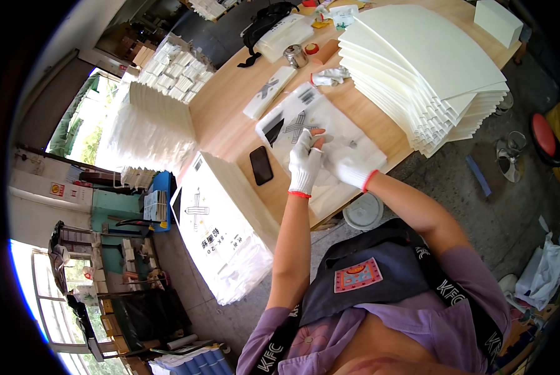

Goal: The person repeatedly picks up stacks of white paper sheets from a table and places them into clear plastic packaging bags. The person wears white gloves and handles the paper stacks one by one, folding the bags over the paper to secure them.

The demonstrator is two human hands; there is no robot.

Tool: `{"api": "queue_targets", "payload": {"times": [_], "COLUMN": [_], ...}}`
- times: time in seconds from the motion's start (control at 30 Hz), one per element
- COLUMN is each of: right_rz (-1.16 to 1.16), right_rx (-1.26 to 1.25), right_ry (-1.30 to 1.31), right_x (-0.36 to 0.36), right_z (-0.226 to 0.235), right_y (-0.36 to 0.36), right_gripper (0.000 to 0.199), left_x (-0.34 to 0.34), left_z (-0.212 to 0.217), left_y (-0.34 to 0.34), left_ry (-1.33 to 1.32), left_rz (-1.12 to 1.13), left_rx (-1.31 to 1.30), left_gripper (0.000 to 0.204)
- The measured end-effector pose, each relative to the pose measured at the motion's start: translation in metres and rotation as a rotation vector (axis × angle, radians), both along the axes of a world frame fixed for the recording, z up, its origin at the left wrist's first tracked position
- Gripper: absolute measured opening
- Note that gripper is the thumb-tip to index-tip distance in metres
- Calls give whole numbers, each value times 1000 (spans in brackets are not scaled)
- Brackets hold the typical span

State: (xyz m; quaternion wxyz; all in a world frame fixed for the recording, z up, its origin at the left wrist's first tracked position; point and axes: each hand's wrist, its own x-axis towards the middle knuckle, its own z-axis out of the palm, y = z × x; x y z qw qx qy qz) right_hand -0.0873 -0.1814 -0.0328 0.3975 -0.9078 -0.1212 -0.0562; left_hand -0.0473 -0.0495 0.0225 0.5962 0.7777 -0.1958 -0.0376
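Clear printed plastic bags (349, 128) lie flat at the near edge of the wooden table, showing a crossed-pencil drawing and a black corner. Above them, my left hand (306, 164) wears a white knit glove with bare fingertips. Its fingers are bent and pinched together on a bit of clear plastic bag. Close to its right, my right hand (353, 167), also gloved, reaches in over the bags. Blur and the left hand hide its fingers. A black phone (261, 165) rests left of my hands.
Tall stacks of white paper sheets (424, 50) stand at the right. Packed paper bundles (214, 212) are piled at the left, with a wrapped stack (149, 128) behind. Farther back sit a metal tin (295, 56), a spare glove (330, 76) and a narrow printed pack (269, 92).
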Motion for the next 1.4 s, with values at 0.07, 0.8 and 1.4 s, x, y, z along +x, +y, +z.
{"api": "queue_targets", "payload": {"times": [0.07,0.8,1.4], "right_rz": [-63,-377,-282], "right_rx": [-637,-876,891], "right_ry": [-432,-544,-92], "right_x": [26,-81,-159], "right_z": [-41,143,82], "right_y": [14,-250,-222], "right_gripper": [55,17,49], "left_x": [-9,-52,-6], "left_z": [18,40,52], "left_y": [-4,-85,-46], "left_ry": [-210,-104,323], "left_rz": [41,-234,-550], "left_rx": [101,-85,100], "left_gripper": [20,35,38]}}
